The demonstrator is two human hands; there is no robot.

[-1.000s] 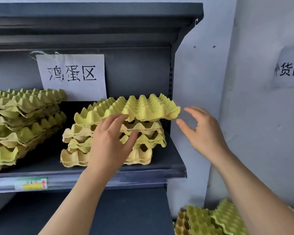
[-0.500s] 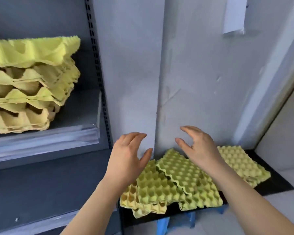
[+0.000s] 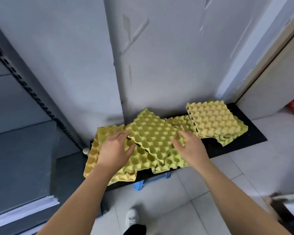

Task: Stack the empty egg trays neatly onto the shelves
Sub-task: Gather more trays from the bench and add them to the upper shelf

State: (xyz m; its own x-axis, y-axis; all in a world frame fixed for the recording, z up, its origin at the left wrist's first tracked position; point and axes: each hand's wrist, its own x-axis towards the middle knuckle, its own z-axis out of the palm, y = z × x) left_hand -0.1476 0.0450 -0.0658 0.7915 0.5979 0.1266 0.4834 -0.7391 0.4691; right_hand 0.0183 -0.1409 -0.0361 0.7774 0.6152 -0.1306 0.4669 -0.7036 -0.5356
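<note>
- step in hand: picking up the next tray. both grips are on the top tray (image 3: 153, 131), which sits at the middle of the black platform (image 3: 248, 133).
- left grip (image 3: 115, 150): fingers tucked in at the tray's left corner, thumb by its near edge, holding it.
- right grip (image 3: 191, 147): fingers curled over the tray's right edge, holding it.
- top tray lies across the loose trays (image 3: 95, 158) that spread toward the platform's left end. the neat stack (image 3: 212, 119) is at the platform's right end, apart from both grips.
- orientation: cups face up. it is roughly square, so no real long axis. it is turned skew to the platform, one corner pointing at the wall behind it. the near edge looks raised off the trays below.
- next move, my read: lift it straight up so the nested tray under it doesn't drag along, square it between the grips, then carry it to the shelf unit (image 3: 24, 150) left of the platform.
</note>
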